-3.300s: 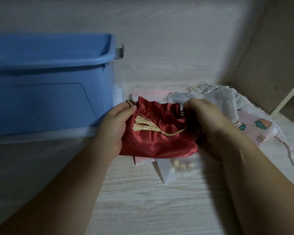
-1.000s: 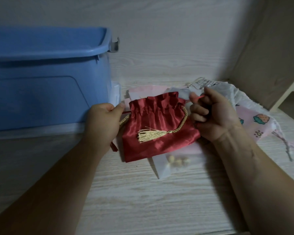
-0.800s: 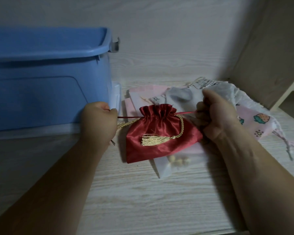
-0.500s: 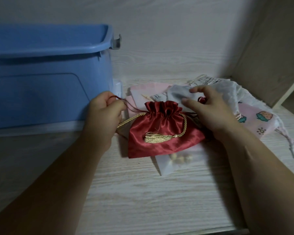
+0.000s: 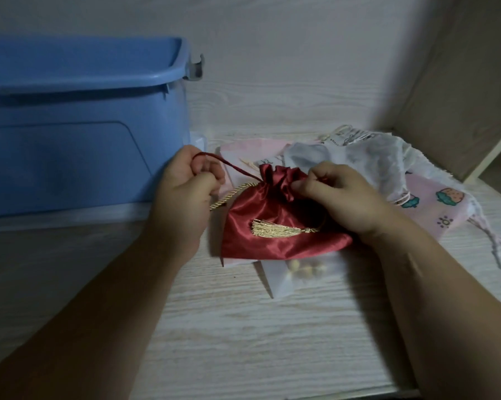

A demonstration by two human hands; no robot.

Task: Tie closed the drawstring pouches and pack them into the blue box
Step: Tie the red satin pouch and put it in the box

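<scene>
Pale wood-grain tabletop (image 5: 243, 327); red satin drawstring pouch (image 5: 272, 209) lies mid-frame; I see left hand (image 5: 185, 203) clenched on its dark red cord (image 5: 234, 168), right hand (image 5: 344, 197) pinching its gathered neck; blue plastic box (image 5: 70, 140) upper left.

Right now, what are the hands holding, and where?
The left hand pinches the red drawstring loop; right hand pinches the red pouch at its gathered neck.
</scene>
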